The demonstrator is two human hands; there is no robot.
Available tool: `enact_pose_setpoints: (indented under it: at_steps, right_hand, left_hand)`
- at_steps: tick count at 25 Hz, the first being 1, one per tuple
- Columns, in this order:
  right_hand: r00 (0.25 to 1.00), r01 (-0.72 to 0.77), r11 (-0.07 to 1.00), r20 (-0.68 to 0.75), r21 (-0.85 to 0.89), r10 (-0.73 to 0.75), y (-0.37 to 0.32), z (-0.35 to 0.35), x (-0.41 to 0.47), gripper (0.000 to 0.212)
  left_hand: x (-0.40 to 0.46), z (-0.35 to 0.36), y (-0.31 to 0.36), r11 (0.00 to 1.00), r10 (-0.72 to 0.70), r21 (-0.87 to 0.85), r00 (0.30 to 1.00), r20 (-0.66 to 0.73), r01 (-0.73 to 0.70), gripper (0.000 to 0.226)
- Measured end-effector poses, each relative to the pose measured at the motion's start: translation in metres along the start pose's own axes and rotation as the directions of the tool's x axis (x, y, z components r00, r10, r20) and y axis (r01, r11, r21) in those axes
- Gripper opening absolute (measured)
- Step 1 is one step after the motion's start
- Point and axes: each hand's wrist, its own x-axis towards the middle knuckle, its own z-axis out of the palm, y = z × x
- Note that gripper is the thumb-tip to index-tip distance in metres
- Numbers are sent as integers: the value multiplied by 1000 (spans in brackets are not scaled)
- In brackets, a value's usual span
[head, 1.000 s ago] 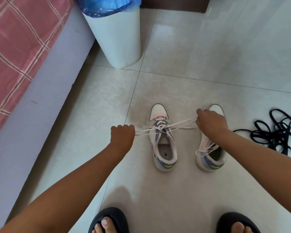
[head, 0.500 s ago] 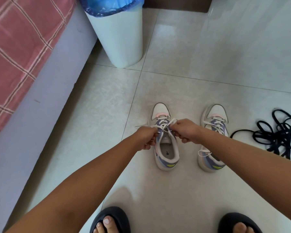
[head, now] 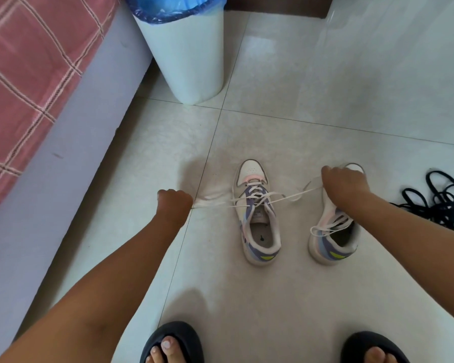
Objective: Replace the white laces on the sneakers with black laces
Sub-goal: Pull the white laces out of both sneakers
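White lace (head: 257, 199), soft, thin and light, pulled out sideways from left sneaker (head: 258, 218), each end clamped in curled fingers of left hand (head: 174, 204) and right hand (head: 345, 183); best gripped near the eyelets.

Pale glossy floor tiles (head: 325, 82), a white bin (head: 186, 56) with blue liner, beside a pink-checked bed (head: 29, 64).
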Motion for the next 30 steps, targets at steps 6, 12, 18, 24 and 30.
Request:
enact_pose_setpoints:
  at_steps: [6, 12, 18, 24, 30]
  right_hand:
    - [972, -165, 662, 236, 731, -18, -42, -15, -11, 51]
    - [868, -360, 244, 420, 900, -267, -82, -16, -16, 28]
    - [990, -135, 813, 119, 567, 82, -38, 1, 0, 25]
    - [990, 53, 775, 68, 630, -124, -38, -14, -19, 34]
    - [919, 282, 714, 34, 641, -393, -94, -28, -42, 39]
  left_hand:
    - [-1, -37, 31, 379, 38, -828, 887, 460, 413, 37]
    - [-3, -62, 82, -87, 260, -846, 832, 491, 526, 32]
    - [3, -34, 53, 667, -89, -707, 967, 238, 235, 29]
    - [-3, -42, 41, 748, -58, -651, 990, 132, 131, 44]
    - [-22, -64, 85, 831, 97, -548, 995, -25, -95, 37]
